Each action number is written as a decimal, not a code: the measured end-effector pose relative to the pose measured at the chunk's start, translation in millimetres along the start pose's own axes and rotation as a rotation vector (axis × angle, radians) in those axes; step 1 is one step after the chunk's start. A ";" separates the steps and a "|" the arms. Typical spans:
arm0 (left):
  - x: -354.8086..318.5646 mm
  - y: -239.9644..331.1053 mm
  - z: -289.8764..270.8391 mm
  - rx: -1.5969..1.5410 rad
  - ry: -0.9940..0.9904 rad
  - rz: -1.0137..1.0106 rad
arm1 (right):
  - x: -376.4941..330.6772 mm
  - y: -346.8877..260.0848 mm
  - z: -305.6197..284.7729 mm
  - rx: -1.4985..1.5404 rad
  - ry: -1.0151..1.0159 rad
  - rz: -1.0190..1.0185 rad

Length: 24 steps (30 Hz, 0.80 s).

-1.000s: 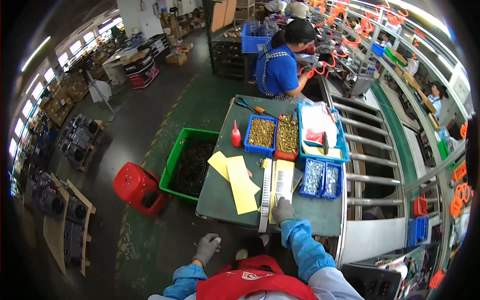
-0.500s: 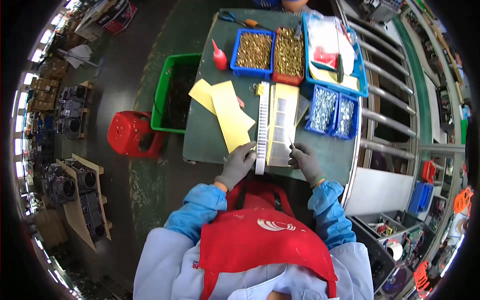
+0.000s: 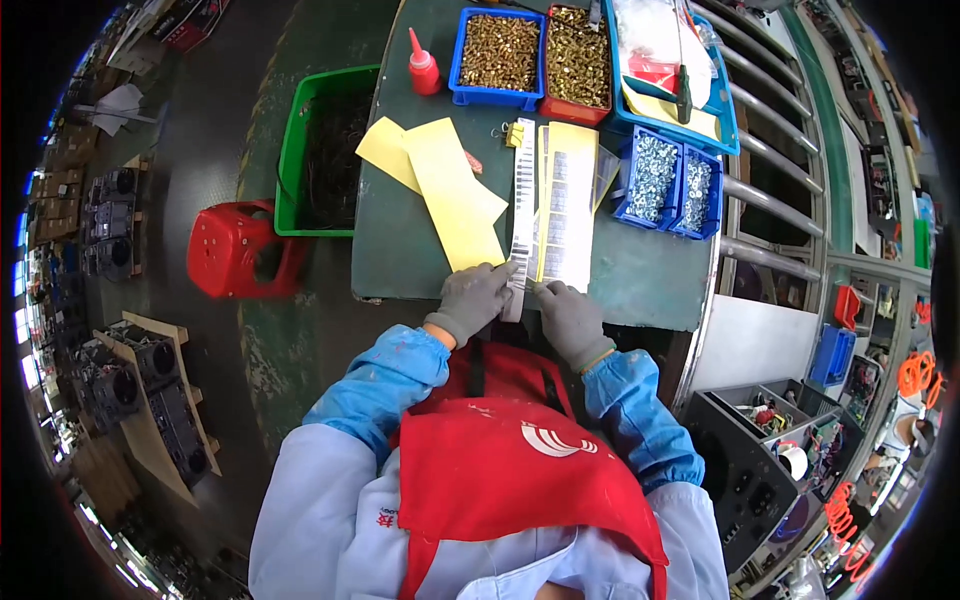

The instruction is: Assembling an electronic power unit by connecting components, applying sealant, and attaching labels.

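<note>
A long white strip of printed labels (image 3: 523,190) lies upright in view on the green table, its lower end near the front edge. My gloved left hand (image 3: 474,302) is closed at the strip's left edge, fingertips on its lower part. From the other side my gloved right hand (image 3: 573,322) reaches in, thumb and fingers pinched close to the strip; what they hold is too small to make out. Just right of the strip is a label sheet (image 3: 568,205) with a yellow edge. Overlapping yellow sheets (image 3: 452,185) lie left of my left hand.
A red squeeze bottle (image 3: 424,72), a blue bin of brass-coloured fasteners (image 3: 499,52) and a red bin of similar pieces (image 3: 577,60) stand at the back. Blue bins of silver hardware (image 3: 650,178) sit right, before metal rollers (image 3: 770,205). Left are a green crate (image 3: 288,180) and a red stool (image 3: 225,250).
My right hand has moved left from the label sheet to the strip, near my left hand. My left hand stays by the strip's lower end. The whole view has shifted, with the table higher in it.
</note>
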<state>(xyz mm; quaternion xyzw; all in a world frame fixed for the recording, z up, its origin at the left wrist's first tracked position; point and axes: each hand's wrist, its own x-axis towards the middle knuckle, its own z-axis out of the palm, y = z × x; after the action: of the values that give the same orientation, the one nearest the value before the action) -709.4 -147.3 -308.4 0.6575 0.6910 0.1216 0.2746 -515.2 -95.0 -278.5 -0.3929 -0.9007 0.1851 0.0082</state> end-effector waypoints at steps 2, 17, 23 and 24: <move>0.4 -2.9 0.9 -0.019 0.024 -0.004 | 7.9 1.0 0.1 -0.043 -0.003 -0.052; 1.0 -0.2 -2.1 0.023 0.009 -0.027 | 16.0 -2.0 -21.8 -0.211 -0.060 -0.091; 1.7 -2.2 6.7 0.029 -0.031 -0.035 | 9.4 7.0 -9.6 -0.159 -0.076 -0.047; 1.3 -2.1 8.9 0.029 -0.032 -0.035 | 7.3 9.2 -4.3 -0.080 -0.042 0.022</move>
<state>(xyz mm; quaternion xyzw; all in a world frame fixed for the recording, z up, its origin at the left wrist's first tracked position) -706.4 -147.9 -317.2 0.6511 0.6996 0.0960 0.2781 -513.2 -82.7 -278.6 -0.3987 -0.9030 0.1574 -0.0284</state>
